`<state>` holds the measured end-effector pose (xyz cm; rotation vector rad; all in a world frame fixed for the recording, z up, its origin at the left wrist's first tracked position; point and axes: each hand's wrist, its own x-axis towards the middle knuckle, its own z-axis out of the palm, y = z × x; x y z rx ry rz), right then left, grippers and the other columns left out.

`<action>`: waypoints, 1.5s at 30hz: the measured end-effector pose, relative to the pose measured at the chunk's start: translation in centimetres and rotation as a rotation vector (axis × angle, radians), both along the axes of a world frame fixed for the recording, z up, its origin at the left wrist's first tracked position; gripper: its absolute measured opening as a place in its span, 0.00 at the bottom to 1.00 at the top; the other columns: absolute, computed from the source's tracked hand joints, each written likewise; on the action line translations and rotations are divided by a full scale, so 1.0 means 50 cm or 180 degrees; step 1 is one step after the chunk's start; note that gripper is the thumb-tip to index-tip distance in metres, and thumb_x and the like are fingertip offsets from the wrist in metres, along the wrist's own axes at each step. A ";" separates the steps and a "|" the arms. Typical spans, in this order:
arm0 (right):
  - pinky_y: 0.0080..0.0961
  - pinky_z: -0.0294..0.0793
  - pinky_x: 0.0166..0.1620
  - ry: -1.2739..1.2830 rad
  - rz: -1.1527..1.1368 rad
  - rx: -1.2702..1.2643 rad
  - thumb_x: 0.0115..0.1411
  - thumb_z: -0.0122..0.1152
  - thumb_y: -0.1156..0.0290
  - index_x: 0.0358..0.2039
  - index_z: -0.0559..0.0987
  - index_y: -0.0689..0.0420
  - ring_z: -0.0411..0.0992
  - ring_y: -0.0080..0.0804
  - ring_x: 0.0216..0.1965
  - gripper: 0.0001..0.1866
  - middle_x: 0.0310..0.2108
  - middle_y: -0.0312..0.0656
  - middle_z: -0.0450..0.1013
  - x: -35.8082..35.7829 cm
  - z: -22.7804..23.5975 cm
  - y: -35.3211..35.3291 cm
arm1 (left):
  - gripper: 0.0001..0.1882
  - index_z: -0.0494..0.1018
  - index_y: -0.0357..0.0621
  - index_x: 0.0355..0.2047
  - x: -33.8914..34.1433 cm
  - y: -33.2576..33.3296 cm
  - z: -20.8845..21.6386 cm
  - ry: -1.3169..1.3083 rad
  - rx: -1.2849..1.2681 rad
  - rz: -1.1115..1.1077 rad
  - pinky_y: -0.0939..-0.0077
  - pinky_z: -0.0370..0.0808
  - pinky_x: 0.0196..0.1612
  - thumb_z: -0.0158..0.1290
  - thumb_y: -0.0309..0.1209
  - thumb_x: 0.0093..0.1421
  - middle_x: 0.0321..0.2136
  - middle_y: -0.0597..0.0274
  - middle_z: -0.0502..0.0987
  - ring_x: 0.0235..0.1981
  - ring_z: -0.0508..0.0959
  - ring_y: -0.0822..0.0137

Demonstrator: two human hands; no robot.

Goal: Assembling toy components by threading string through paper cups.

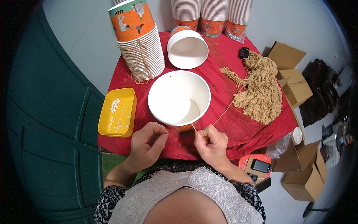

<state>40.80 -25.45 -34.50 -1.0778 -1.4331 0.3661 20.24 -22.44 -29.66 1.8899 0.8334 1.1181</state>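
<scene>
A white paper bucket (201, 87) with an orange printed outside stands at the table's near edge, its open mouth facing me. Just right of its near rim, my right hand (212, 145) pinches a thin tan cord (224, 112). One short piece of the cord reaches from the fingers to the rim; the rest trails right to a big bundle of tan cords (263, 89). My left hand (146, 145) is curled closed, thumb to fingers, below the bucket's left side. Whatever it may hold is hidden. Left of it sits a yellow tray (130, 116) with small white and orange pieces.
A tall bucket stack (151, 52) with cord draped over it stands back left. Another bucket (187, 65) lies tipped behind mine. Wrapped stacks (213, 13) line the wall. A black object (244, 52) sits by the cords. Cardboard boxes (304, 179) and a phone (260, 165) are right.
</scene>
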 end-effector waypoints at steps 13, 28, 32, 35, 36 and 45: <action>0.16 0.60 0.19 -0.0002 -0.0064 0.0081 0.56 0.61 0.83 0.21 0.68 0.60 0.61 0.13 0.15 0.11 0.13 0.33 0.64 -0.010 0.008 0.029 | 0.13 0.71 0.38 0.42 0.023 0.068 0.096 0.0932 0.1475 0.0107 0.70 0.73 0.34 0.54 0.16 0.56 0.36 0.54 0.74 0.32 0.76 0.61; 0.26 0.70 0.20 -0.0153 -0.0082 0.0087 0.53 0.62 0.82 0.24 0.72 0.61 0.73 0.30 0.16 0.07 0.15 0.44 0.70 -0.011 0.014 0.038 | 0.13 0.74 0.37 0.25 0.088 0.186 0.075 0.2484 0.1579 -0.1749 0.57 0.72 0.43 0.47 0.31 0.61 0.28 0.48 0.77 0.36 0.77 0.48; 0.28 0.70 0.21 -0.0122 -0.0053 0.0066 0.53 0.62 0.82 0.25 0.73 0.61 0.74 0.32 0.16 0.06 0.16 0.45 0.71 -0.007 0.012 0.040 | 0.12 0.75 0.35 0.28 0.099 0.179 0.100 0.2430 0.0327 -0.1614 0.55 0.73 0.38 0.47 0.32 0.60 0.28 0.42 0.78 0.32 0.78 0.43; 0.28 0.71 0.21 -0.0199 -0.0001 0.0087 0.54 0.63 0.81 0.26 0.74 0.61 0.75 0.34 0.17 0.05 0.18 0.46 0.72 -0.005 0.022 0.031 | 0.12 0.75 0.35 0.29 0.093 0.169 0.103 0.2366 0.0209 -0.1549 0.55 0.73 0.38 0.48 0.32 0.60 0.28 0.41 0.78 0.33 0.78 0.42; 0.28 0.72 0.22 -0.0301 0.0018 0.0114 0.54 0.63 0.80 0.28 0.75 0.62 0.75 0.35 0.18 0.05 0.19 0.46 0.73 0.000 0.027 0.030 | 0.12 0.75 0.34 0.29 0.093 0.168 0.102 0.2348 0.0207 -0.1510 0.55 0.73 0.38 0.48 0.32 0.60 0.27 0.40 0.78 0.33 0.78 0.42; 0.35 0.74 0.26 -0.1342 0.0319 0.0169 0.54 0.65 0.70 0.45 0.73 0.60 0.76 0.44 0.23 0.18 0.23 0.47 0.75 0.075 0.115 0.036 | 0.12 0.73 0.33 0.27 0.086 0.145 0.097 0.2310 0.0596 -0.0819 0.51 0.73 0.37 0.47 0.30 0.61 0.25 0.38 0.77 0.31 0.78 0.40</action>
